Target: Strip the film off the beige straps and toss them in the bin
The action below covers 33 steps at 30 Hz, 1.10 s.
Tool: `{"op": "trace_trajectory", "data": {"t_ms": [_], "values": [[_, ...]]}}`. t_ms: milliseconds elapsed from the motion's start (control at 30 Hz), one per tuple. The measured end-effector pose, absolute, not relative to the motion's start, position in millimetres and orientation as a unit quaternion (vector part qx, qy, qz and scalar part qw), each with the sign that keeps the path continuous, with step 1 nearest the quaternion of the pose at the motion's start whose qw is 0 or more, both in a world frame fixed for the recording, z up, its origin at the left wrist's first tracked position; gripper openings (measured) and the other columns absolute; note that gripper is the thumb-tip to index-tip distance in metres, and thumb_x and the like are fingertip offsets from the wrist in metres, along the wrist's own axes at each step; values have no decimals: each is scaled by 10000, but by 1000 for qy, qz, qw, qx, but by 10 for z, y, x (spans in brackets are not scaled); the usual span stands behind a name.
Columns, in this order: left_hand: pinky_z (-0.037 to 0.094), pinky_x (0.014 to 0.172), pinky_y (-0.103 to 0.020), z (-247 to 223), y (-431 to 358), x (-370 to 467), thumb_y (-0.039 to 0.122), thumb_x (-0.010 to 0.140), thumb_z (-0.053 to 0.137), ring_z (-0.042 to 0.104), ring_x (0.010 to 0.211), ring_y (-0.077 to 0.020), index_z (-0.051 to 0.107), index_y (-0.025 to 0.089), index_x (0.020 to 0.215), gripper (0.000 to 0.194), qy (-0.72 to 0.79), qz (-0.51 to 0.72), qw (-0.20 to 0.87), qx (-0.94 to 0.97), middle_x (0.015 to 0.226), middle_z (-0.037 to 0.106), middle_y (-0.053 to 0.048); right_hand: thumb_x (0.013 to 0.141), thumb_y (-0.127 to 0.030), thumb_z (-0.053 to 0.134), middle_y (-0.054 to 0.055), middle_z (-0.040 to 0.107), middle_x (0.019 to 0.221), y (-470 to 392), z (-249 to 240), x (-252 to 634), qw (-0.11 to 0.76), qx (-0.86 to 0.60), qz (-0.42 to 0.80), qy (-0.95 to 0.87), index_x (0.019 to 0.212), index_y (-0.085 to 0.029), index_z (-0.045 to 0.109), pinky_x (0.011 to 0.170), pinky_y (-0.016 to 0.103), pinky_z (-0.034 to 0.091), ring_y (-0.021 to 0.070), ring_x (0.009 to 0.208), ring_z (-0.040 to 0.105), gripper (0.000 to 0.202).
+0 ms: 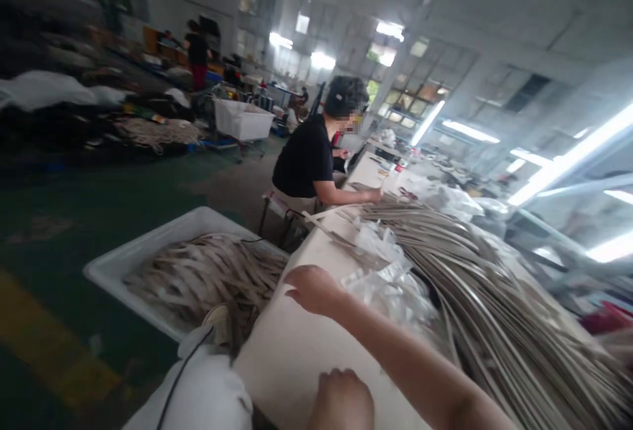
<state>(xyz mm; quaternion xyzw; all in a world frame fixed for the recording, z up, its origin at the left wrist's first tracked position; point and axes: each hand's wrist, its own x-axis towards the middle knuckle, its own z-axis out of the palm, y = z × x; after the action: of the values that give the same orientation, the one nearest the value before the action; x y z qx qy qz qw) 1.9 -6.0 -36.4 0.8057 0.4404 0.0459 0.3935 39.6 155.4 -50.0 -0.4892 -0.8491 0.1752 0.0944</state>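
My right hand (312,289) reaches across the pale table (277,351) to its left edge, palm down, with thumb and fingers apart and nothing visible in it. Close to my body, my left hand (345,394) is low over the table, its knuckles up and its fingers hidden beneath. Crumpled clear plastic bags (395,285) lie beside my right forearm. A long bundle of grey-beige strips (475,272) runs along the right part of the table.
A white tub (133,305) of loose strips (208,278) stands on the floor at left. A seated person in black (306,159) leans on the table ahead. A white cart (243,121) and piles of material are farther back.
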Motion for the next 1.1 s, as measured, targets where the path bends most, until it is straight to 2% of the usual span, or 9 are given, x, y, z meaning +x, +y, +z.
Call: {"op": "trace_trajectory", "data": {"t_ms": [100, 200, 300, 433, 600, 733, 867, 1000, 1100], "values": [[508, 863, -545, -186, -164, 66, -63, 827, 395, 643, 1032, -401, 711, 4, 1022, 377, 468, -43, 303, 829, 1053, 676, -270, 877, -208, 578, 128, 660, 1258, 960, -231, 1495, 124, -601, 89, -785, 1116, -184, 695, 1088, 441, 394, 272, 1213, 576, 267], [521, 853, -486, -111, -184, 11, -89, 820, 292, 657, 1021, -366, 699, 35, 1072, 494, 448, -28, 246, 859, 1070, 679, -242, 850, -173, 564, 236, 597, 1315, 333, -250, 2435, 139, -693, 38, -706, 1189, -84, 660, 1083, 537, 383, 348, 1247, 548, 364], [514, 862, -476, -163, -162, 20, -36, 856, 324, 659, 1002, -354, 670, 51, 1095, 430, 427, -11, 216, 878, 1078, 673, -224, 828, -252, 614, 196, 559, 1383, -182, -494, 2895, 164, -724, 46, -668, 1279, -128, 619, 1095, 508, 400, 332, 1293, 519, 468], [485, 927, -424, -338, -114, 222, 135, 876, 509, 631, 1035, -321, 619, 86, 1124, 276, 410, 61, 247, 876, 1102, 651, -175, 845, -253, 585, 122, 548, 1417, -584, -755, 2759, 227, -696, 98, -674, 1360, -196, 563, 1105, 434, 416, 267, 1313, 512, 519], [369, 1052, -360, -606, -40, 520, 66, 810, 515, 506, 1207, -262, 557, 127, 1175, 372, 422, 188, 352, 814, 1246, 560, -155, 822, -117, 535, 90, 690, 1217, -595, -746, 2428, 277, -660, 76, -694, 1256, -198, 645, 1036, 375, 470, 233, 1157, 618, 455], [407, 962, -333, -725, 49, 556, 11, 745, 493, 545, 1049, -227, 593, 145, 1040, 339, 450, 228, 409, 761, 1112, 584, -117, 823, -88, 517, 150, 673, 1177, -295, -691, 2587, 330, -702, 19, -631, 1124, -152, 691, 1046, 462, 414, 276, 1158, 580, 354], [462, 820, -316, -745, 55, 535, 226, 785, 620, 585, 869, -201, 593, 143, 1100, 326, 466, 266, 488, 689, 1044, 615, -98, 784, -100, 595, 116, 676, 902, -96, -608, 2682, 357, -684, 19, -636, 750, -154, 692, 864, 393, 487, 239, 901, 615, 116], [488, 678, -273, -683, -7, 603, 504, 910, 469, 632, 790, -175, 592, 123, 1104, 445, 449, 285, 610, 587, 1029, 649, -121, 854, -124, 565, 78, 673, 951, -318, -414, 2345, 380, -608, 34, -696, 803, -182, 664, 848, 333, 469, 199, 920, 583, 125], [503, 662, -241, -569, -25, 618, 558, 931, 455, 637, 768, -154, 620, 108, 978, 482, 379, 332, 781, 368, 922, 659, -109, 886, -166, 566, 40, 690, 849, -696, -240, 1943, 365, -522, 73, -767, 809, -203, 650, 846, 323, 462, 186, 874, 574, 120]]}}
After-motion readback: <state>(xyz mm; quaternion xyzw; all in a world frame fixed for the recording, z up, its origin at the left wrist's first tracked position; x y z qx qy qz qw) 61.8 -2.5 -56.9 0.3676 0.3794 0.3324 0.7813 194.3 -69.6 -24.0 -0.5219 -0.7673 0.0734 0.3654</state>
